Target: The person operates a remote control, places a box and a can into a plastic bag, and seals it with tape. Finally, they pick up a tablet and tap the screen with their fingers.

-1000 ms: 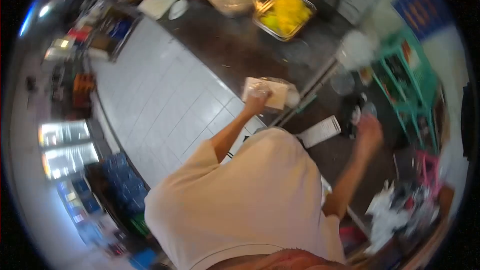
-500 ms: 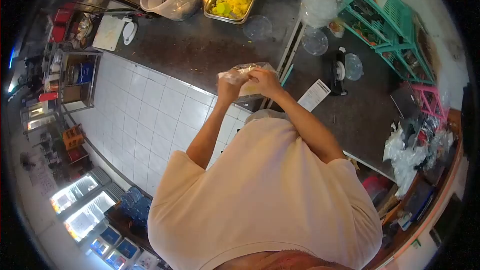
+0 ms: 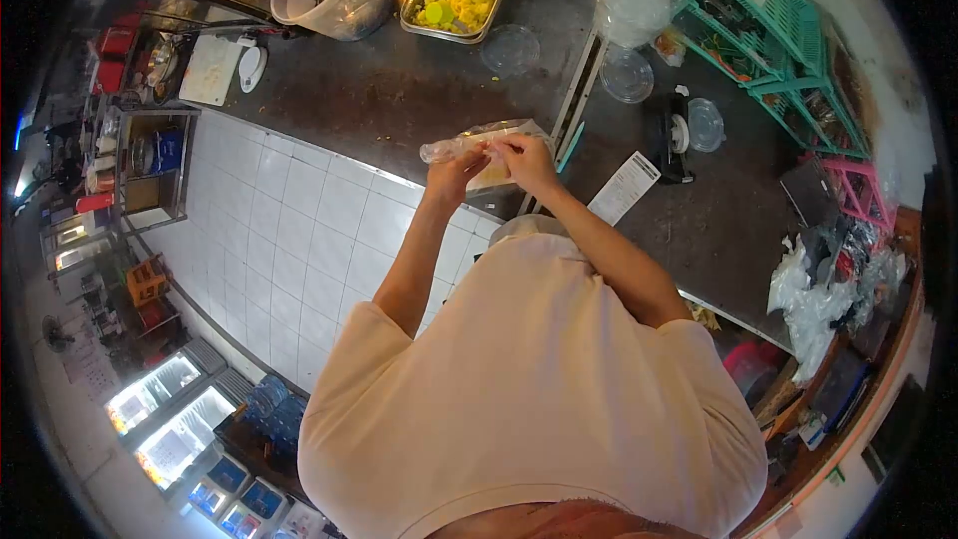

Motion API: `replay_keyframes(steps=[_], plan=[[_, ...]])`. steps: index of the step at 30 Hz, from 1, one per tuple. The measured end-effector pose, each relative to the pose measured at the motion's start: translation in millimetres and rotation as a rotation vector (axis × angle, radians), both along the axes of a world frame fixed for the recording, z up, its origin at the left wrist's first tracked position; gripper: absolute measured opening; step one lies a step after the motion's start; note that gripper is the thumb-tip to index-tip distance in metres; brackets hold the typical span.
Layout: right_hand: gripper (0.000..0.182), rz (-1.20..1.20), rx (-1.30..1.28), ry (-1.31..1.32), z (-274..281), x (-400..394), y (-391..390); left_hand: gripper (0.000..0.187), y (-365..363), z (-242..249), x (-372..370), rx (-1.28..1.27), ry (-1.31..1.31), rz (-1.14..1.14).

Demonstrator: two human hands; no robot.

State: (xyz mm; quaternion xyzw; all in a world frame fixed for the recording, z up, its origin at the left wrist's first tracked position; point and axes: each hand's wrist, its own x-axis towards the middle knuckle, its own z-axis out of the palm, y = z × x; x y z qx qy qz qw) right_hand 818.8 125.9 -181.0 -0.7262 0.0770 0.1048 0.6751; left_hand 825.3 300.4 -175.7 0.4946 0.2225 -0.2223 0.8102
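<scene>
Near the counter's edge, my left hand (image 3: 456,172) and my right hand (image 3: 530,162) meet over a clear plastic bag (image 3: 439,151). The fingers of both hands are closed on its plastic, pinching close together. Something pale yellow shows through the bag below the fingers, but I cannot make out what it is. One gathered end of the bag sticks out to the left of my left hand. Beyond the hands stand a metal tray (image 3: 407,18) of yellow food and a round clear plastic lid (image 3: 511,50).
A clear tub (image 3: 324,0) stands left of the tray. To the right lie a printed paper slip (image 3: 626,188), a black tape dispenser (image 3: 676,145), clear lids (image 3: 627,75) and green baskets (image 3: 778,30). A white cutting board (image 3: 212,70) lies at far left.
The bag's gathered end now reaches further left past my left hand. My fingers have shifted slightly on the plastic, and the view has moved a little.
</scene>
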Motion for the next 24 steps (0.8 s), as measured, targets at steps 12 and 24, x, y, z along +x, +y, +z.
replay_keyframes(steps=[12, 24], plan=[[0.019, 0.208, -0.135, 0.075, -11, 15, -1, 0.034, 0, 1, -5, 0.117, -0.164, -0.120], [0.019, 0.246, -0.166, 0.220, 4, 17, -13, 0.020, 0, 7, 2, 0.278, -0.335, -0.213]])
